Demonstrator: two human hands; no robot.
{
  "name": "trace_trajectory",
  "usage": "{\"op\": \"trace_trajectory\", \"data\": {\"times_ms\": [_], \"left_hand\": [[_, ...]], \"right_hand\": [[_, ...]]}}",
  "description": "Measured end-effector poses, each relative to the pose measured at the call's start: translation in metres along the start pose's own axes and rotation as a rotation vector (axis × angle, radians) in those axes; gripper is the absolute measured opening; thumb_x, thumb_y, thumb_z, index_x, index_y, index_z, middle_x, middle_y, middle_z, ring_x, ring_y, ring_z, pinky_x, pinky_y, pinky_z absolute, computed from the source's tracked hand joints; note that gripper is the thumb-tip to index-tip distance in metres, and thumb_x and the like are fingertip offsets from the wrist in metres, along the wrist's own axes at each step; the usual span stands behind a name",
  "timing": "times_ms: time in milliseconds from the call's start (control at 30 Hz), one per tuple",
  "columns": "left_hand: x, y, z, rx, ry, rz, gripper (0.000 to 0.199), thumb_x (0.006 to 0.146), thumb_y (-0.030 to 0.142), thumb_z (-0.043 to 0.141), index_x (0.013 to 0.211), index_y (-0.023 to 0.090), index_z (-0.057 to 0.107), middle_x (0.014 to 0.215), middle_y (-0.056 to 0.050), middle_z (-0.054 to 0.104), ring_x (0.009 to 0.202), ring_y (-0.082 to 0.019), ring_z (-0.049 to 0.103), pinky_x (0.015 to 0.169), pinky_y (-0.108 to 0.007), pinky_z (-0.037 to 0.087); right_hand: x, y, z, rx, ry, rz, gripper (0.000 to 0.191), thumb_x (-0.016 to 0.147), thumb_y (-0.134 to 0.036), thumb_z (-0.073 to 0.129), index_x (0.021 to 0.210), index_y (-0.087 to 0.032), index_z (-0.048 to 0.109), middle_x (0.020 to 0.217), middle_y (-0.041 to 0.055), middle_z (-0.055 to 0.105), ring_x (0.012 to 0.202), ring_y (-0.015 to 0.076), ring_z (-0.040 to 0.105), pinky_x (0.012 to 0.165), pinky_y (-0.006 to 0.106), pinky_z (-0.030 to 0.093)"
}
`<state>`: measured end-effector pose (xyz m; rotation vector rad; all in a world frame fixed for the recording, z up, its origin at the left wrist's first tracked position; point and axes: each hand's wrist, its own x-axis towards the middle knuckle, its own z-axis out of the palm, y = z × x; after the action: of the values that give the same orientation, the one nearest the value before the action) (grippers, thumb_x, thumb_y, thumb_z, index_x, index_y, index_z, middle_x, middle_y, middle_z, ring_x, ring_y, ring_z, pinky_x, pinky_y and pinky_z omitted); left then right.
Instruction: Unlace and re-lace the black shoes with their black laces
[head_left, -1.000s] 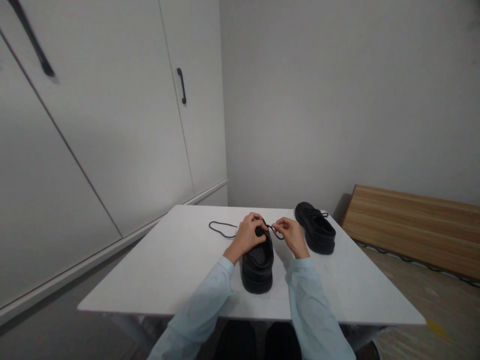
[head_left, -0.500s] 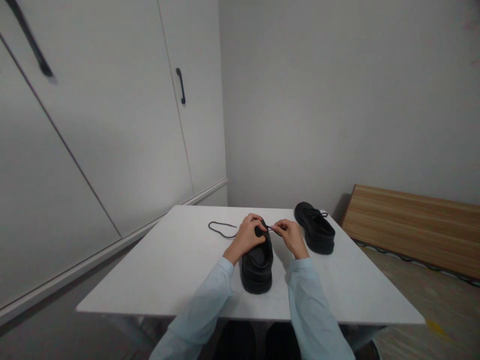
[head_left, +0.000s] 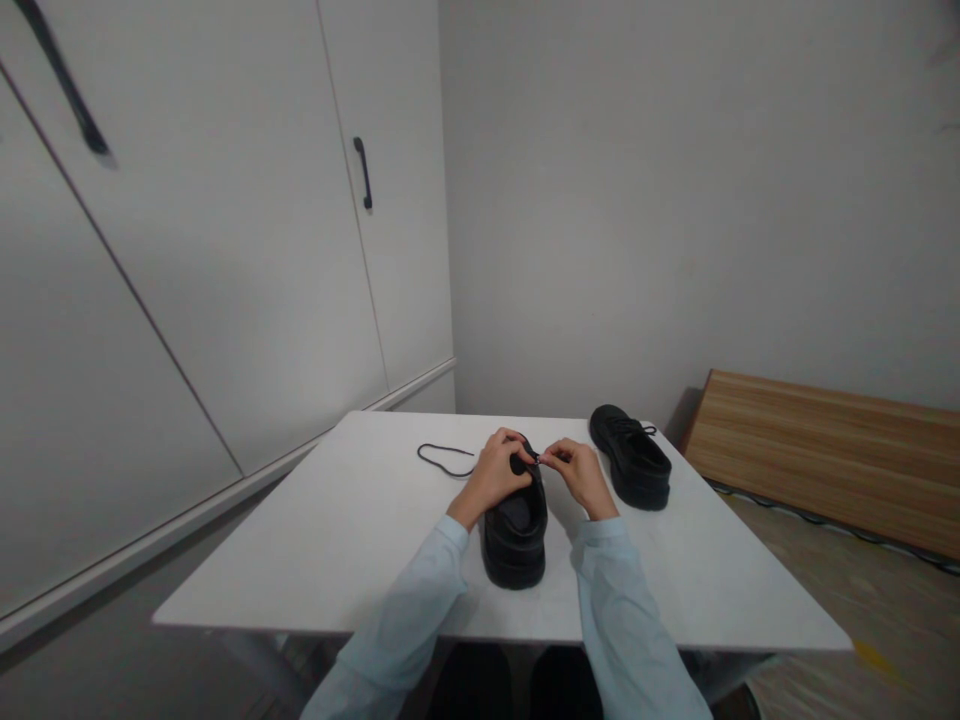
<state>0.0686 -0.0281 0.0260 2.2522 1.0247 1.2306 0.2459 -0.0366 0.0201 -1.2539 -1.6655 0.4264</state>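
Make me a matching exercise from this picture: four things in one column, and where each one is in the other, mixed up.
Column one:
1. Left hand
2. Right hand
3. Black lace loop
4. Farther shoe

Column two:
A. Lying on the white table, left of the nearer shoe
B. Over the front part of the nearer shoe
C. Near the table's far right corner
D. Fingers together at the nearer shoe's right side

Pairs: 1-B, 2-D, 3-A, 4-C

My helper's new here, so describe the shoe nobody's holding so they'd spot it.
Find the white table, then its far right corner. The black shoe there points its toe away, a lace loop sticking out. No hand touches it; the left hand holds the other shoe.
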Motion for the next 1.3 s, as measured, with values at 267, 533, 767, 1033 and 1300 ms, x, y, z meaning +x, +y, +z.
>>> {"op": "trace_trajectory", "data": {"times_ms": [267, 533, 767, 1033, 1300], "left_hand": [[0.000, 0.001, 0.000, 0.007, -0.005, 0.000, 0.019, 0.060, 0.006, 0.067, 0.075, 0.018, 0.066, 0.103, -0.005, 0.054, 0.104, -0.020, 0.053, 0.094, -0.036, 0.043], [0.001, -0.001, 0.000, 0.043, -0.017, 0.038, 0.022, 0.063, 0.009, 0.065, 0.082, 0.020, 0.065, 0.100, -0.004, 0.054, 0.100, -0.021, 0.052, 0.092, -0.036, 0.042], [-0.001, 0.001, 0.000, 0.070, 0.021, 0.003, 0.017, 0.065, 0.012, 0.065, 0.079, 0.019, 0.059, 0.090, -0.003, 0.054, 0.094, -0.020, 0.052, 0.087, -0.035, 0.043], [-0.001, 0.003, -0.001, 0.065, -0.009, -0.011, 0.006, 0.071, 0.014, 0.066, 0.074, 0.019, 0.066, 0.098, -0.005, 0.055, 0.101, -0.021, 0.052, 0.094, -0.038, 0.041], [-0.001, 0.002, -0.001, 0.051, 0.007, 0.021, 0.003, 0.076, 0.016, 0.063, 0.077, 0.019, 0.063, 0.096, -0.005, 0.056, 0.099, -0.020, 0.052, 0.091, -0.037, 0.042]], "right_hand": [[-0.001, -0.004, -0.001, 0.034, -0.037, -0.014, 0.027, 0.073, -0.044, 0.066, 0.065, -0.019, 0.068, 0.066, 0.0049, 0.066, 0.063, 0.0183, 0.057, 0.060, 0.028, 0.041], [0.000, -0.004, 0.002, 0.036, -0.033, 0.005, 0.032, 0.073, -0.049, 0.065, 0.063, -0.018, 0.068, 0.064, 0.0049, 0.066, 0.061, 0.0173, 0.056, 0.059, 0.028, 0.041], [0.000, -0.007, 0.002, 0.054, -0.029, 0.048, 0.036, 0.070, -0.052, 0.065, 0.061, -0.017, 0.069, 0.058, 0.0054, 0.066, 0.056, 0.0166, 0.056, 0.052, 0.026, 0.039], [-0.001, -0.006, 0.001, 0.132, -0.063, 0.126, 0.036, 0.068, -0.050, 0.066, 0.061, -0.015, 0.070, 0.051, 0.0024, 0.062, 0.048, 0.0130, 0.050, 0.046, 0.024, 0.035], [-0.001, -0.015, -0.005, 0.185, -0.036, 0.052, 0.033, 0.079, -0.046, 0.057, 0.088, -0.018, 0.071, 0.094, 0.0097, 0.070, 0.091, 0.0222, 0.062, 0.081, 0.035, 0.047]]}}
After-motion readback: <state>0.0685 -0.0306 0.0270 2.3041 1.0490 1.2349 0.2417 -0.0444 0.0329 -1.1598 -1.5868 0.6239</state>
